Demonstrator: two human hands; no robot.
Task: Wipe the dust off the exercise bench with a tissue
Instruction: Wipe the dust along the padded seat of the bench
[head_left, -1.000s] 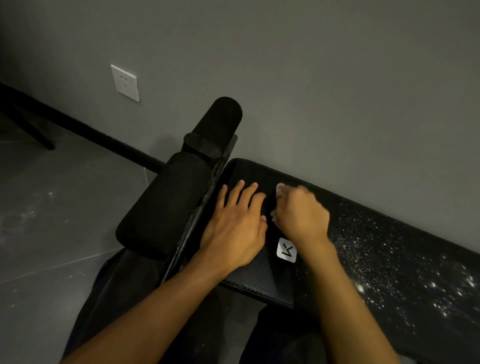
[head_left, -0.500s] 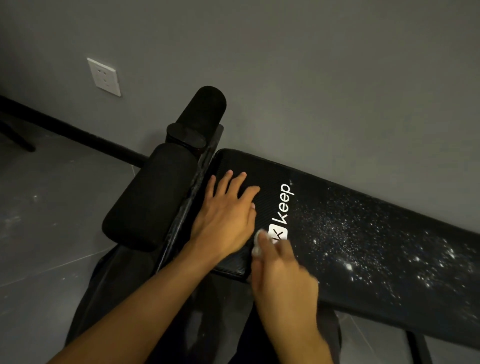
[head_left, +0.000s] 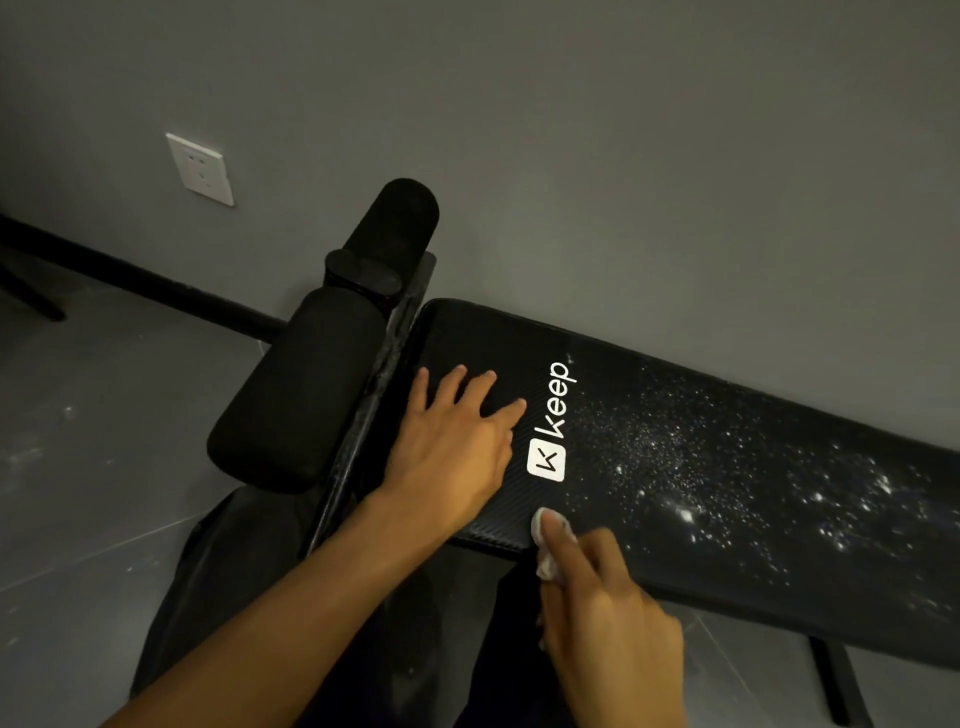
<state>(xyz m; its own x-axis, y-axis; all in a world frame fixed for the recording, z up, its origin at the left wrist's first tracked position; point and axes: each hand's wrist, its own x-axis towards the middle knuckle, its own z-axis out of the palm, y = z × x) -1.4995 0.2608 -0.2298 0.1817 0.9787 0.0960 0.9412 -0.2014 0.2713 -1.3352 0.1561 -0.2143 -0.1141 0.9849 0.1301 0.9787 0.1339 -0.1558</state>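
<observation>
Left hand (head_left: 452, 452) flat, fingers spread, bracing bench (head_left: 675, 561); right hand (head_left: 608, 618) pinching tissue (head_left: 548, 540) at the near edge by the logo (head_left: 553, 423) — sweep right through the dust (head_left: 727, 467), firm overlapping passes.

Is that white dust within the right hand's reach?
Probably yes: the right hand holds the tissue at the bench edge, and nothing lies between it and the dust; the left hand rests aside.
</observation>
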